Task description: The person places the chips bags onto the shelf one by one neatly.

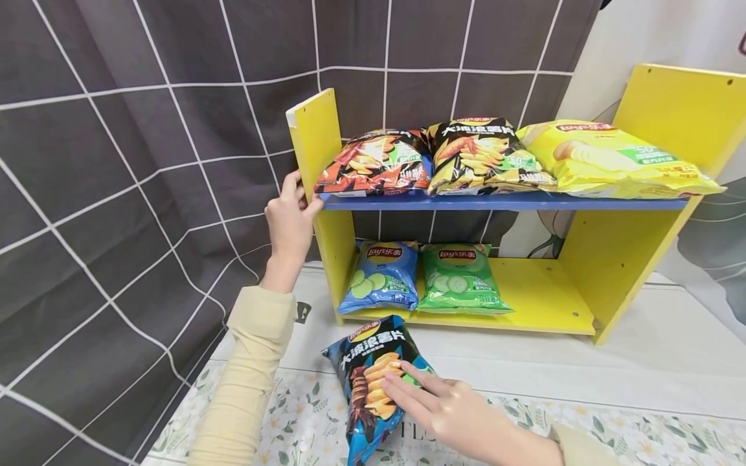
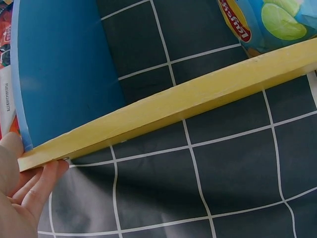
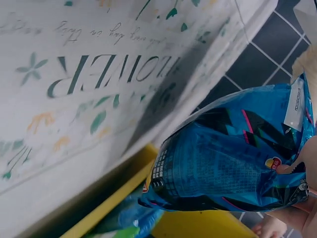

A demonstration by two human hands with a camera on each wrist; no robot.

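Note:
My left hand (image 1: 289, 217) grips the left side panel (image 1: 315, 139) of a yellow shelf, where the blue upper board (image 1: 501, 202) meets it. In the left wrist view, the fingers (image 2: 42, 191) wrap round the panel's edge. A black and blue bag of potato chips (image 1: 373, 353) is held tilted in front of the shelf by my right hand (image 1: 457, 411). Its fingers lie over the printed front, while the right wrist view shows the thumb (image 3: 292, 167) pressing the bag's back near one end.
On the upper board lie a red and black chip bag (image 1: 379, 162), a black and gold one (image 1: 486, 155) and a yellow one (image 1: 618, 158). Below stand a blue lime bag (image 1: 381, 275) and a green cucumber bag (image 1: 460, 278). A dark checked curtain (image 1: 175, 162) hangs behind; a floral cloth (image 1: 303, 414) covers the table.

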